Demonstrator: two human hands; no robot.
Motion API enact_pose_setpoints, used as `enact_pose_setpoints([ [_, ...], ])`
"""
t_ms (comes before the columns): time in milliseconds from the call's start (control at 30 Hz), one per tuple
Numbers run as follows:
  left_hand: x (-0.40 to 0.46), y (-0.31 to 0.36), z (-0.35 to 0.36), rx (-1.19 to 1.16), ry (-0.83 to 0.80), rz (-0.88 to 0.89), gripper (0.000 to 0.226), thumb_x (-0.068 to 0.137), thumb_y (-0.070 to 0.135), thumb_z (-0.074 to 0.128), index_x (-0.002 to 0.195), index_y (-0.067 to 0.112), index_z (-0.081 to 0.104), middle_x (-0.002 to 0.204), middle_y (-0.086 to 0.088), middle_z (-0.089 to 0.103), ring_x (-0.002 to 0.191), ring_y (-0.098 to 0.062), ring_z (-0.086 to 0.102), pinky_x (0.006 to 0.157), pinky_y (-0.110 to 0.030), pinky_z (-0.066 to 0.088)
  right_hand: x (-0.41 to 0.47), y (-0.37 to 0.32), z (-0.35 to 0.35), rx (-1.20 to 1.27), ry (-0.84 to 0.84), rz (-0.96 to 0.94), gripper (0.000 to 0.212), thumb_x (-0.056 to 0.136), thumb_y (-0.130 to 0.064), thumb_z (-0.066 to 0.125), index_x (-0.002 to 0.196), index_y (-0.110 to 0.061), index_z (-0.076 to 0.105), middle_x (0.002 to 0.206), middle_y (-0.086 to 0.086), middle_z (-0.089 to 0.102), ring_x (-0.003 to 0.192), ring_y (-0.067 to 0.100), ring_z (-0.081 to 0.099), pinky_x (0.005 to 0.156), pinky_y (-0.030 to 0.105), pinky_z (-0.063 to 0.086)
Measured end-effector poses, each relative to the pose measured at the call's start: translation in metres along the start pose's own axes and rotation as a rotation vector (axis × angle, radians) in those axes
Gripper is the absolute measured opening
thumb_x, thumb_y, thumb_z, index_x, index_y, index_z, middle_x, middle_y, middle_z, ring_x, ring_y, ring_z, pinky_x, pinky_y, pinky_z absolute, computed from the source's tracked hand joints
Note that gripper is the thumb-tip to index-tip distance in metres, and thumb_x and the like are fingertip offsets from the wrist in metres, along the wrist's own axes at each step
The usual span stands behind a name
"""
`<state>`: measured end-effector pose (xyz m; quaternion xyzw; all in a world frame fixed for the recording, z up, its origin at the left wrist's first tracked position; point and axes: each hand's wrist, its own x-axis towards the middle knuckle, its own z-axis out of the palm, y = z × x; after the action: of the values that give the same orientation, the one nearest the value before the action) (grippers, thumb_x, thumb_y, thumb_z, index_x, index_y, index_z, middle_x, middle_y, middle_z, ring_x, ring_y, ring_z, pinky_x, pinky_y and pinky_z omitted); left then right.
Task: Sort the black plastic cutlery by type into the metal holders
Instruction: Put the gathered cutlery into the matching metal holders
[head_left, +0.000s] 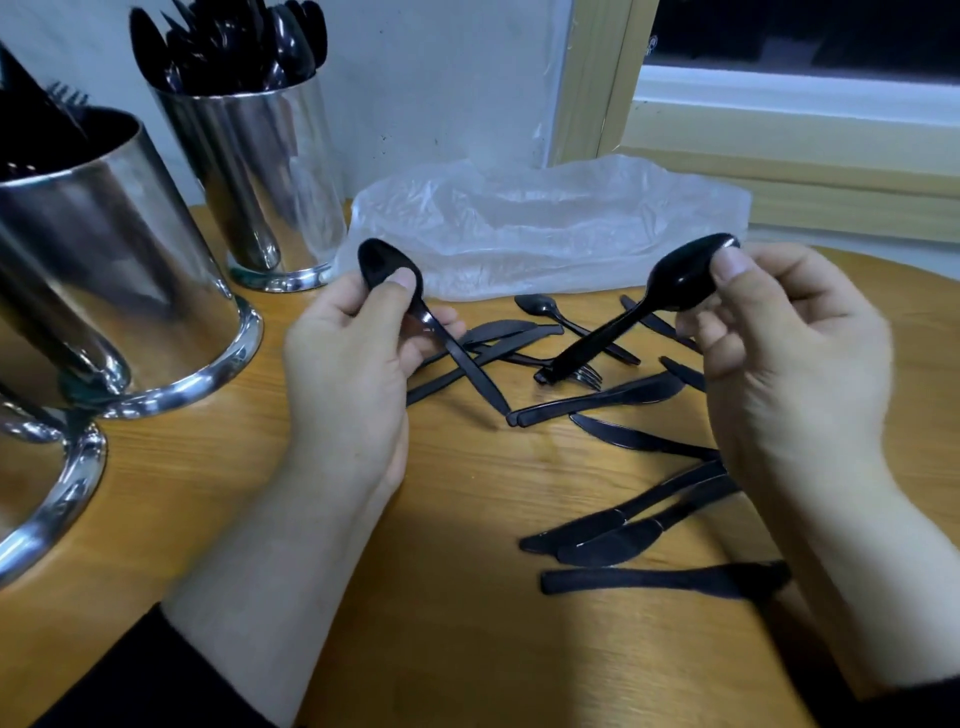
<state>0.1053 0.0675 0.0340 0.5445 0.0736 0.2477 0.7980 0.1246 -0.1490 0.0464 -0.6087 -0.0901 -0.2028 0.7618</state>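
1. The left hand (353, 364) is raised above the desk (363, 519), its thumb and curled fingers pinching one black plastic spoon (395, 280) near the neck, bowl up toward 11 o'clock, handle slanting down toward 5 o'clock.
2. The right hand (789, 353) pinches a second black spoon (675, 283) by the bowl between thumb and fingers; its handle points down toward 8 o'clock and ends over the loose pile.
3. Loose cutlery lies on the desk between and below the hands. One small spoon (540, 304) lies at 12 o'clock of the pile, just in front of the bag.
4. One fork (587, 375) shows its tines under the end of the right hand's spoon handle.
5. The rest are knives: about three crossing behind the left hand's spoon (498, 332), two side by side at centre (597, 400), one below them (639, 439), two overlapped at 5 o'clock (613, 535), and one nearest the viewer (660, 579). More dark pieces are partly hidden behind the right hand, so the full count cannot be told.
6. Three metal holders stand at 9 to 11 o'clock: a far one (254, 187) packed with spoons, a large middle one (114, 270) showing fork tines at its rim, and a near one (47, 493) cut off by the frame edge.
7. One crumpled clear plastic bag (545, 228) lies at 12 o'clock against the wall.
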Motion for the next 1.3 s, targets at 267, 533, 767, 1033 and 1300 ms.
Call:
enact_pose_setpoints([
  [267,-0.013,-0.010,0.015,0.258,-0.178,0.084,0.029,0.111,0.025,0.043,0.126,0.041,0.062,0.067,0.007,0.039,0.057,-0.014,0.037,0.052,-0.035,0.036,-0.007,0.008,0.015,0.151,-0.020,0.338,0.011,0.087,-0.015,0.068,0.077,-0.013,0.068,0.078,0.019,0.060,0.058,0.017,0.059,0.058,0.024,0.053],
  [533,-0.021,-0.021,0.017,0.798,-0.417,0.351,0.043,0.107,0.016,0.050,0.150,0.020,0.053,0.105,0.008,0.065,0.097,-0.003,0.061,0.083,-0.018,0.048,-0.022,0.007,0.032,0.148,-0.057,0.388,0.018,0.092,-0.005,0.064,0.075,-0.007,0.062,0.070,0.017,0.060,0.062,0.020,0.067,0.070,0.029,0.060],
  [767,-0.022,-0.020,0.010,0.833,-0.515,0.155,0.056,0.103,0.053,0.031,0.155,0.035,0.043,0.065,0.020,0.061,0.069,0.002,0.059,0.065,-0.016,0.042,-0.026,0.009,0.036,0.125,-0.114,0.400,0.015,0.082,-0.019,0.071,0.082,-0.005,0.066,0.072,0.013,0.064,0.067,0.019,0.067,0.070,0.027,0.059],
  [1033,-0.003,-0.017,0.000,0.359,-0.150,-0.162,0.032,0.102,0.038,0.060,0.088,0.010,0.064,0.059,0.000,0.047,0.052,-0.019,0.042,0.049,-0.035,0.037,0.009,0.004,0.013,-0.835,-0.175,0.162,0.007,0.093,-0.030,0.070,0.093,-0.024,0.073,0.079,-0.008,0.067,0.065,-0.002,0.058,0.049,0.007,0.040],
  [1300,0.006,-0.013,-0.010,0.122,-0.124,-0.342,0.029,0.102,0.032,0.064,0.083,0.011,0.055,0.063,0.005,0.037,0.051,-0.009,0.031,0.042,-0.022,0.028,0.071,0.051,0.045,-1.461,-0.487,0.119,0.028,0.095,-0.033,0.066,0.117,-0.017,0.072,0.109,0.004,0.072,0.100,0.025,0.065,0.075,0.031,0.047],
])
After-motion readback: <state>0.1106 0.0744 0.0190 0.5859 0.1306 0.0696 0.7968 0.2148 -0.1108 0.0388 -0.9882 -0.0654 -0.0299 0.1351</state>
